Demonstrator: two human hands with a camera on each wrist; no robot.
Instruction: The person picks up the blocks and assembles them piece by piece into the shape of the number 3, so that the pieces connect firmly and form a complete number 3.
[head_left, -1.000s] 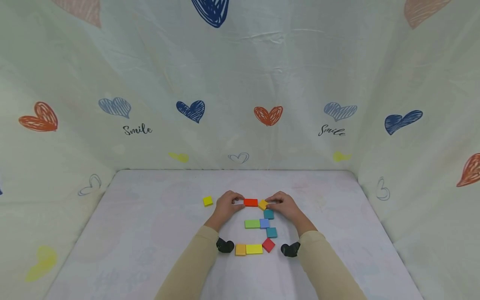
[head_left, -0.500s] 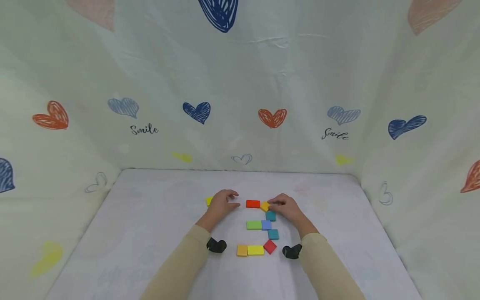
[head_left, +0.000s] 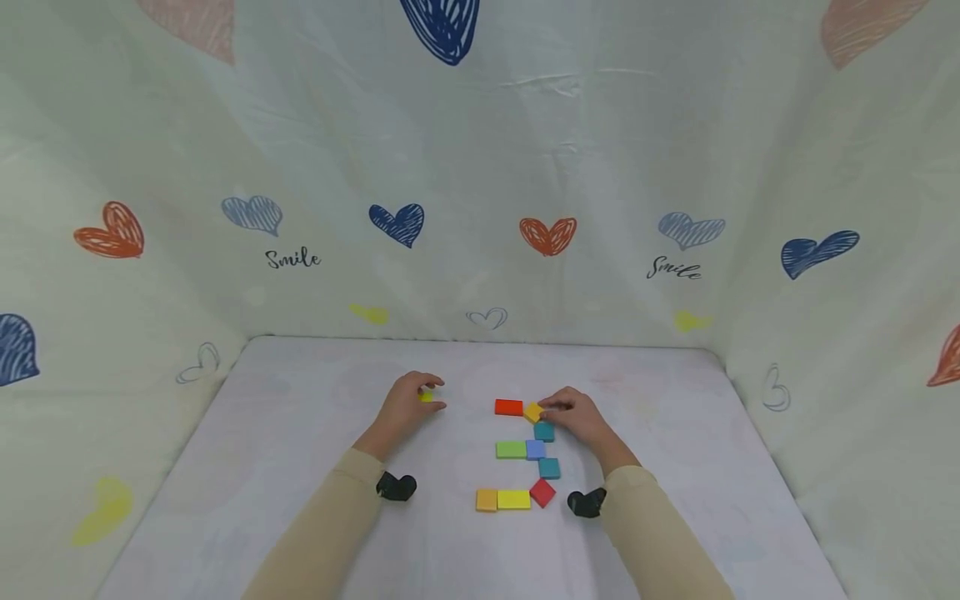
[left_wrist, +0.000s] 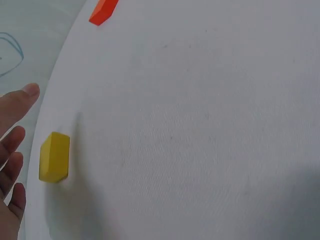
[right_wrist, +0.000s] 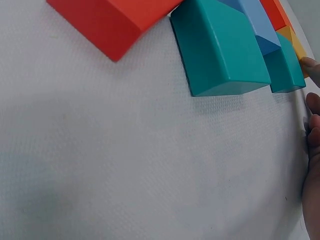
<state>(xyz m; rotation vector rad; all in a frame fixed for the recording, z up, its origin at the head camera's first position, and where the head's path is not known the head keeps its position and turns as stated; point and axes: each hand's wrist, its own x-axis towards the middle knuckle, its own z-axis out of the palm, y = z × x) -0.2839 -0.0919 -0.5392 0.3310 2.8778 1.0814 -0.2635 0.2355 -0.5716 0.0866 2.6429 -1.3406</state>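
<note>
A small yellow block [head_left: 426, 397] lies on the table at the left, partly covered by my left hand [head_left: 401, 410]. Thumb and fingers stand spread around it; in the left wrist view a gap separates them from the yellow block [left_wrist: 56, 157]. My right hand [head_left: 585, 421] pinches an orange block [head_left: 533, 412] at the top right corner of a row of blocks. A long red block [head_left: 508, 407] touches its left side. Below it sits a teal block [head_left: 543, 432]. In the right wrist view the thumb meets the orange block [right_wrist: 298, 47] at the frame's edge.
Beneath, a green block [head_left: 511, 450], a blue block [head_left: 536, 450] and another teal block [head_left: 549, 468] follow. A tilted red block [head_left: 543, 492], a long yellow block [head_left: 513, 500] and a light orange block [head_left: 486, 500] form the bottom row. A heart-printed cloth [head_left: 480, 167] hangs behind.
My left hand has left the long red block and moved left to the yellow block. My right hand has stayed at the orange block. The head view has shifted slightly.
</note>
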